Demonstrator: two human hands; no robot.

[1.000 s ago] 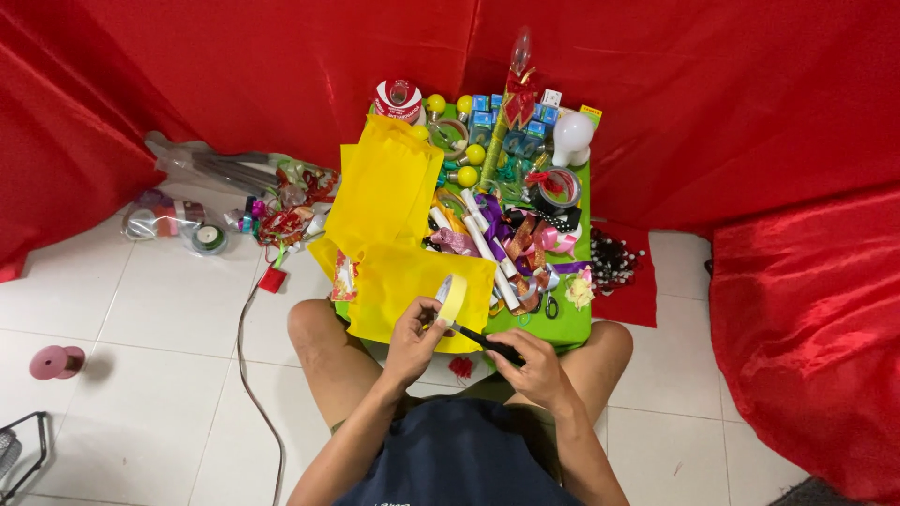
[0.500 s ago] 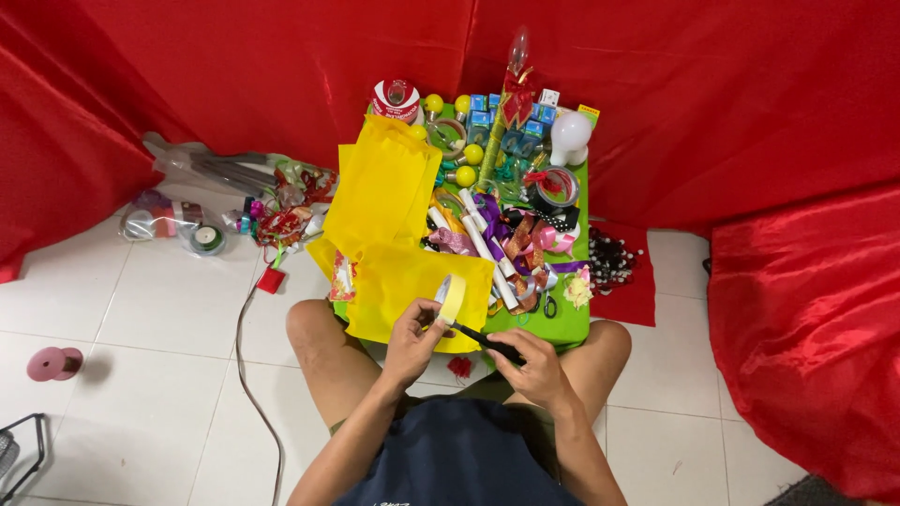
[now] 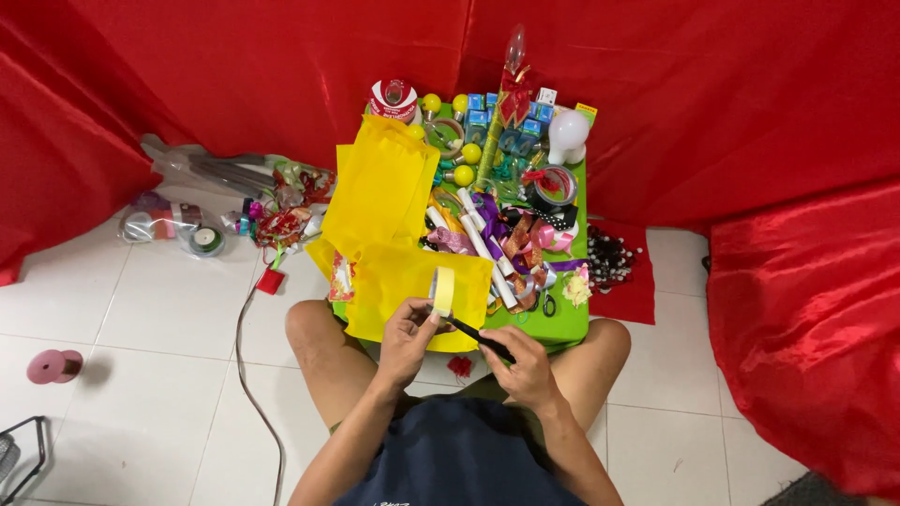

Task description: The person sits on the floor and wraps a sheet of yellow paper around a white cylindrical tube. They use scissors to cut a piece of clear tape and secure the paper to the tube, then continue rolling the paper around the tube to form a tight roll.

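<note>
Two hands meet just above the near edge of the green table (image 3: 562, 323), and both are busy. Your left hand (image 3: 410, 330) has its fingers closed around a roll of yellow tape (image 3: 442, 290), held upright on its edge over the yellow paper (image 3: 394, 281). Your right hand (image 3: 525, 365) is clamped around the handle of a dark, slim cutting tool (image 3: 469, 330), whose tip points up and left toward the roll and sits right at your left fingertips. Whether it is a knife or closed scissors is too small to tell.

That closeness looks like your main hazard: the tip aims straight at the hand holding the roll, so a slip or a sudden give in the tape would likely carry it into your fingers. You work above your bare knees, so a dropped tool would probably land on skin.

The roll is gripped by its rim only; it may twist under the tool's pressure and spoil the cut. Underneath, the yellow paper overhangs the table toward your lap, and a stray tip could score or tear it.

Behind the paper the table is crowded with ribbons (image 3: 511, 234), white tubes (image 3: 483, 248) and small scissors (image 3: 548, 305), so anything knocked loose could easily vanish among them.
</note>
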